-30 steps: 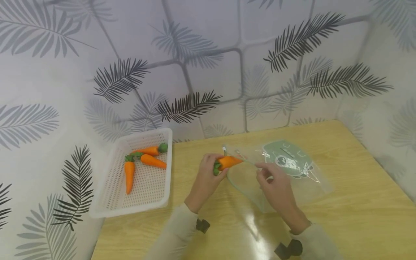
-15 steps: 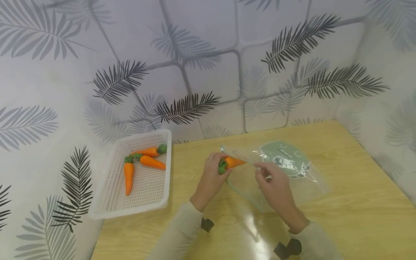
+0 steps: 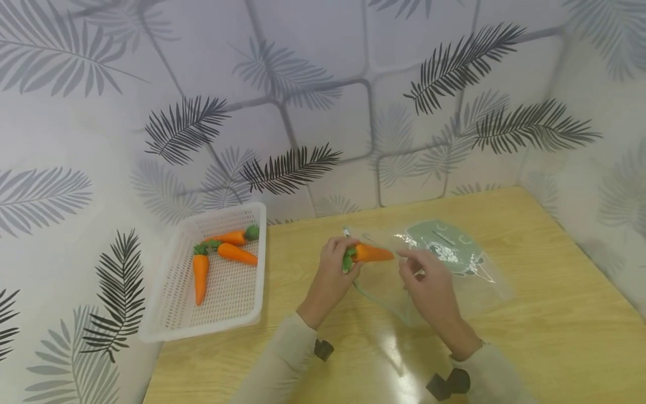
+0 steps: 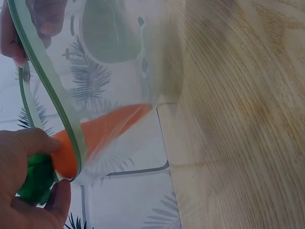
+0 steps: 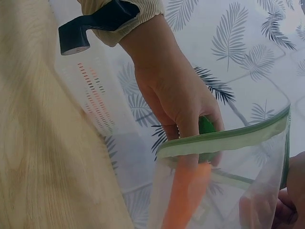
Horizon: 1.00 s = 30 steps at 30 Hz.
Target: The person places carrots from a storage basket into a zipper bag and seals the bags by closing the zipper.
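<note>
The carrot (image 3: 374, 253) is just right of centre in the head view, tip pointing right, its body within the mouth of the bag (image 3: 446, 245) and its green top (image 4: 37, 175) outside, at lower left of the left wrist view. The left hand (image 3: 330, 275) grips it by the thick end, thumb and fingers closed about the shoulder just beside the leaves. The right hand (image 3: 433, 286), right of centre, seems to pinch the bag's rim between thumb and forefinger – the exact contact is partly hidden.

The carrot looks smooth, firm and light, most likely a toy, so a gentle grip should do and bruising seems a small worry. The shoulder is the sound place to hold; the leaves look softer and would likely bend, while the tapered tip offers little purchase. The bag is the trickier of the 2: thin, glossy film that probably slips, creases and folds shut. Its banded mouth (image 4: 53, 88) looks stiffer – better to take than the loose film at right.

At left of the frame, 3 more carrots (image 3: 237, 253) lie in the white basket (image 3: 263, 252) on the table (image 3: 560, 325).
</note>
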Tool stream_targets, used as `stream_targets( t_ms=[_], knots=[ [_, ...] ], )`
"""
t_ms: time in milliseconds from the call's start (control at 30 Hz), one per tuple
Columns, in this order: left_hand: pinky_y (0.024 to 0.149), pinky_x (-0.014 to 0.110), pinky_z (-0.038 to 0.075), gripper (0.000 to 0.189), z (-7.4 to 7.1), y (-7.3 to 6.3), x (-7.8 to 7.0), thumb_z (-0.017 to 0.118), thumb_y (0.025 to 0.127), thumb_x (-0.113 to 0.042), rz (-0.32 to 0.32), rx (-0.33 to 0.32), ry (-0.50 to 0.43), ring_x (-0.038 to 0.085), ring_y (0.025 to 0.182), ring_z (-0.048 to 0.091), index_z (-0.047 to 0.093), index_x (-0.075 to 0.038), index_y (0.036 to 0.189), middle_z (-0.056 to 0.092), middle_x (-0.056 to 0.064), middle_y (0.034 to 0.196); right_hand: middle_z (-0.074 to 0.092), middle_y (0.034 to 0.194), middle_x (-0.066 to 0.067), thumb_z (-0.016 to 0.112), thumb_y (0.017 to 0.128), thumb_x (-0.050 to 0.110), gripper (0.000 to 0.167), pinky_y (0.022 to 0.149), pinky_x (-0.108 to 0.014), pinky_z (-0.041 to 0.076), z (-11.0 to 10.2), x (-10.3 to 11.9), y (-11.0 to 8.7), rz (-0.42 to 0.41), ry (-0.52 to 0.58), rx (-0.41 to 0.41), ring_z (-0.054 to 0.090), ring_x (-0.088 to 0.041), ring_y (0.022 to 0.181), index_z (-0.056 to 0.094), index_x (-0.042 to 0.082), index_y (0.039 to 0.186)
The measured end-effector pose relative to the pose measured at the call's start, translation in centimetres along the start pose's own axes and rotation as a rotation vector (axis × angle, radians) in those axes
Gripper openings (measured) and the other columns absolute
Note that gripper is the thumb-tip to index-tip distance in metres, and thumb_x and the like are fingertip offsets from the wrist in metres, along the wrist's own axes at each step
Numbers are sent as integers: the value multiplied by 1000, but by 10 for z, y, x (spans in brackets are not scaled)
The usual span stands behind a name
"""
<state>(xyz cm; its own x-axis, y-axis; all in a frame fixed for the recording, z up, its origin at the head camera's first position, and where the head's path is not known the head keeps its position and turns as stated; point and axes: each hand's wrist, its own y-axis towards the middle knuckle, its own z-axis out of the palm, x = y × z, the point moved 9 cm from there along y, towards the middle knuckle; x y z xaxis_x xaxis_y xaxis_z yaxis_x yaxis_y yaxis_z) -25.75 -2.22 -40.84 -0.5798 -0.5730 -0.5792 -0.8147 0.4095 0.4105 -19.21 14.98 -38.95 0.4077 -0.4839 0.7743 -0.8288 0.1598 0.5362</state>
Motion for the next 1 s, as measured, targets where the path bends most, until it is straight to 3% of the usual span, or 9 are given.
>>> stream_targets(
  t_ms=[167, 533, 700, 800, 1000],
  knots=[
    [84, 22, 47, 48, 2, -1, 0, 68, 84, -7, 28, 14, -37, 20, 104, 44, 47, -9, 126, 43, 6, 120, 56, 74, 2, 61, 85, -2, 23, 47, -20, 49, 0, -2, 0, 16, 14, 2, 55, -10, 60, 66, 6, 106],
    [85, 27, 48, 39, 1, -7, 7, 56, 93, -26, 19, 29, -76, 19, 112, 42, 47, -11, 128, 43, 3, 125, 58, 75, 3, 58, 87, 0, 19, 50, -20, 49, -2, 0, 2, 9, -7, -5, 55, -11, 65, 66, 5, 104],
    [83, 25, 48, 36, -8, -10, 9, 56, 94, -21, 29, 4, -55, 19, 110, 44, 48, -9, 127, 45, 4, 125, 57, 73, 2, 57, 86, -2, 20, 49, -20, 49, -3, 1, 3, -1, 9, 3, 56, -12, 64, 65, 2, 104],
    [81, 30, 50, 34, -15, -12, 13, 54, 94, -20, 28, -11, -49, 20, 108, 44, 49, -9, 126, 46, 4, 123, 57, 74, 3, 57, 87, -1, 20, 50, -19, 49, -4, 2, 4, -14, 6, 2, 56, -11, 65, 65, 2, 105],
    [79, 32, 50, 31, -39, -18, 31, 55, 93, -15, -14, -54, 5, 18, 103, 45, 52, -9, 123, 48, 4, 120, 57, 76, 4, 58, 87, 0, 20, 51, -18, 50, -6, 1, 4, -20, -1, -15, 56, -9, 68, 66, 3, 105]
  ],
)
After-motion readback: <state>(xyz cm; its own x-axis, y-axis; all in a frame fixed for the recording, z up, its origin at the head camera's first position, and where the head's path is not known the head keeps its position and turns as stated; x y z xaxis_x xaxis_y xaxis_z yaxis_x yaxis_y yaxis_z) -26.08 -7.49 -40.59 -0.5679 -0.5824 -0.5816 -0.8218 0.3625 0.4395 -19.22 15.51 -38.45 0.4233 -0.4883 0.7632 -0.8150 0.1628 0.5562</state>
